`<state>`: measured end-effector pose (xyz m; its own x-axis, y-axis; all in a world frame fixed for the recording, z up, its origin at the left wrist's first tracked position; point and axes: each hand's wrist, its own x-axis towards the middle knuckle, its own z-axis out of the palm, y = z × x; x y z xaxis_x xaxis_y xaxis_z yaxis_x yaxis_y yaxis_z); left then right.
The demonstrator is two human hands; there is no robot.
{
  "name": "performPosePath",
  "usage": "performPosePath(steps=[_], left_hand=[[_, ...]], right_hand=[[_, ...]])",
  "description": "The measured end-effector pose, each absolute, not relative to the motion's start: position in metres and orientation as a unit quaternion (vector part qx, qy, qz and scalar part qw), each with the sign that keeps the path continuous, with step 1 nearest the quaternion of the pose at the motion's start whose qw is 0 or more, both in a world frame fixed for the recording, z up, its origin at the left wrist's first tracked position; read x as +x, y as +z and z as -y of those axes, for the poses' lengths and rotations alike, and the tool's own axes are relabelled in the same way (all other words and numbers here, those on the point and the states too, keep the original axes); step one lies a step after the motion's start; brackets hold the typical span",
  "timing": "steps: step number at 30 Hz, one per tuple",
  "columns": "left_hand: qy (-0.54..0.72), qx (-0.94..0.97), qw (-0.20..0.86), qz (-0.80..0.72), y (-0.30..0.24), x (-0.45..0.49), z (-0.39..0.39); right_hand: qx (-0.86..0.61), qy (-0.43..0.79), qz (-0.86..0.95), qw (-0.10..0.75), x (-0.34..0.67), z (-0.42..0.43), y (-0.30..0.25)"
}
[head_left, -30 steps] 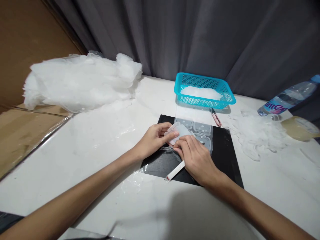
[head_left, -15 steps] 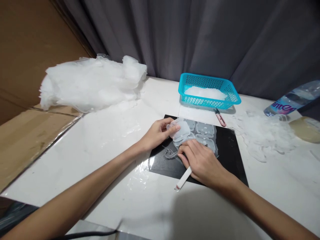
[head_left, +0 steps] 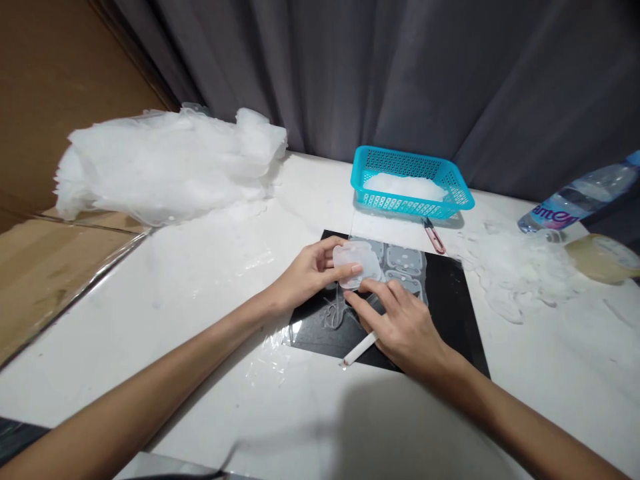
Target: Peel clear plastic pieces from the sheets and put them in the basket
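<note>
My left hand [head_left: 314, 270] pinches a thin, translucent white plastic piece [head_left: 356, 257] with rounded corners, thumb on its face. Close by, my right hand [head_left: 407, 327] is closed around a slim white-handled tool [head_left: 361, 348]; its working end is hidden under the fingers. The right index finger and thumb reach to the lower edge of the piece. Beneath both hands lies a black mat [head_left: 453, 313], bearing a clear sheet of similar moulded shapes [head_left: 404, 259]. Thin curled offcut strips [head_left: 332, 316] lie on the mat between the hands.
Behind the mat stands a blue basket [head_left: 415, 205] with white pieces inside. Small pink-handled snips [head_left: 434, 237] lie before it. Loose scraps [head_left: 523, 267], a tape roll [head_left: 603, 259] and a tilted water bottle [head_left: 575, 200] are right. A large white bundle [head_left: 170, 167] sits back left.
The plastic piece in my left hand is lifted and turned more toward me. My right hand has shifted slightly down, its index finger stretched more. The view has moved slightly right.
</note>
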<state>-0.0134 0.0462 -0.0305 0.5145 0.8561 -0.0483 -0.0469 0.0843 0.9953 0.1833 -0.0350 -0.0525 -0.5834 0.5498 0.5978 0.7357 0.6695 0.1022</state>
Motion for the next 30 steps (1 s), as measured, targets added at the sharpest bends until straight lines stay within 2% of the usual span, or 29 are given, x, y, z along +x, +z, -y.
performPosePath(steps=[10, 20, 25, 30], left_hand=[[0.339, 0.581, 0.657, -0.341, -0.030, -0.012, -0.044], [0.353, 0.633, 0.607, -0.327, -0.037, -0.015, -0.046], [0.332, 0.695, 0.538, -0.342, -0.038, -0.022, -0.052], [0.341, 0.657, 0.589, -0.324, -0.034, -0.020, -0.050]], right_hand=[[-0.436, -0.148, 0.847, 0.265, 0.181, 0.033, -0.056], [-0.476, -0.121, 0.820, 0.294, 0.178, 0.034, -0.054], [-0.474, -0.105, 0.823, 0.293, 0.176, 0.035, -0.052], [-0.474, -0.053, 0.797, 0.370, 0.183, 0.035, -0.046]])
